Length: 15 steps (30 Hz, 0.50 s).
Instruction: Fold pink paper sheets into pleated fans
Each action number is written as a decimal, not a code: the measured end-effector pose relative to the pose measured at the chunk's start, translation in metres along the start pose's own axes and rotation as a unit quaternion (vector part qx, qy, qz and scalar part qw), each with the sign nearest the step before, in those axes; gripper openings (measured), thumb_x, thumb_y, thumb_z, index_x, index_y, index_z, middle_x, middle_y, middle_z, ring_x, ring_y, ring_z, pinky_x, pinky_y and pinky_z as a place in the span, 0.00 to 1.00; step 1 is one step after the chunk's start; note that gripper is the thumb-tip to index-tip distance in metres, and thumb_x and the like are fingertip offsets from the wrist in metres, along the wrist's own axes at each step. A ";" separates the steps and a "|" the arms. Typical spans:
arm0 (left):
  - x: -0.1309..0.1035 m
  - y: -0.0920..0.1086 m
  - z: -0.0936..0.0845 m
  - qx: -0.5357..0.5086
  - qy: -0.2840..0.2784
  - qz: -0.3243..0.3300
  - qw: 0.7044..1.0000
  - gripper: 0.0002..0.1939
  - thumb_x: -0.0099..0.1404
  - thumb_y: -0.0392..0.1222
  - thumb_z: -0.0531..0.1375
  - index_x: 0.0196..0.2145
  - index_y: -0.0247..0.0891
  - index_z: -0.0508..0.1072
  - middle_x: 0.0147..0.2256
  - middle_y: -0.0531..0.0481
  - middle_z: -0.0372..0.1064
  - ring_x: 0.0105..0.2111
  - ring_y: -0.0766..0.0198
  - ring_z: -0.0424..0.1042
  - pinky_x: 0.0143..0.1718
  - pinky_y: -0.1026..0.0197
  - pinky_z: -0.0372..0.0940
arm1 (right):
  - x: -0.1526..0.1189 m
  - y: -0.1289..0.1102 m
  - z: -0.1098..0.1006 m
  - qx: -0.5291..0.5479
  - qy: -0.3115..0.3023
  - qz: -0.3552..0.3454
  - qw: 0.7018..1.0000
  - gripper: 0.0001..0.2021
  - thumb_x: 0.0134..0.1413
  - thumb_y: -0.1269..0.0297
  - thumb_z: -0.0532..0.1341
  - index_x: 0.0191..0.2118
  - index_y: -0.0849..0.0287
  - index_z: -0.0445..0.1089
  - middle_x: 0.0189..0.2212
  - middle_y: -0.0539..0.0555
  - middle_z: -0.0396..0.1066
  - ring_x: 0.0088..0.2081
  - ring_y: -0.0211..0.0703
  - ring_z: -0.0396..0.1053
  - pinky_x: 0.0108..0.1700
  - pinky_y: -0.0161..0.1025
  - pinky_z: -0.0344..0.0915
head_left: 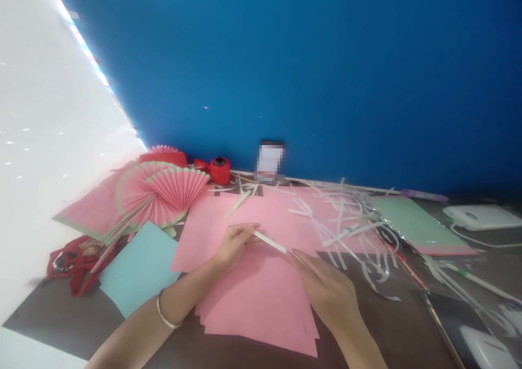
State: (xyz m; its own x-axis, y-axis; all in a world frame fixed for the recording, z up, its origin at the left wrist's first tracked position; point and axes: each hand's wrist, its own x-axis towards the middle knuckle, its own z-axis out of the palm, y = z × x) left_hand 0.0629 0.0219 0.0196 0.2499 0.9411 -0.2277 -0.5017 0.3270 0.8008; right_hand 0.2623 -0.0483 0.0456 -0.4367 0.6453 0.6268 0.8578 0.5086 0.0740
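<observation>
A narrow white strip (269, 242) slants between my two hands, above overlapping pink sheets (261, 298) on the dark table. My left hand (237, 243) pinches the strip's upper left end between thumb and fingers. At its lower right end, my right hand (322, 282) has its fingers together, with the fingertips on the strip. Many loose white strips (338, 227) lie tangled on the pink paper to the right of my hands. A light blue sheet (141, 268) is on the table left of my left forearm.
Pleated pink fans (175, 192) with green edges lie at the left, near a red tape roll (220, 170) and a red strap (81, 268). At the right are green sheets (420, 222), a white device (481, 217) and a dark phone-like object (457, 325). A blue wall (305, 75) stands behind.
</observation>
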 end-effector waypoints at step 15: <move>0.002 -0.002 -0.004 0.005 -0.007 -0.018 1.000 0.22 0.51 0.52 0.64 0.34 0.28 0.73 0.33 0.37 0.74 0.34 0.50 0.74 0.42 0.50 0.66 | 0.001 0.001 0.001 0.011 -0.011 0.003 1.000 0.19 0.53 0.81 0.51 0.43 0.54 0.72 0.39 0.51 0.75 0.37 0.37 0.73 0.44 0.34 0.65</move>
State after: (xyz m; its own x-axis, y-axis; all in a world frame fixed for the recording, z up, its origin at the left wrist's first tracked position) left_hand 0.0612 0.0240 0.0158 0.2790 0.9275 -0.2487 -0.4842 0.3595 0.7977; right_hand 0.2625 -0.0462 0.0457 -0.4376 0.6607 0.6099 0.8546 0.5165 0.0536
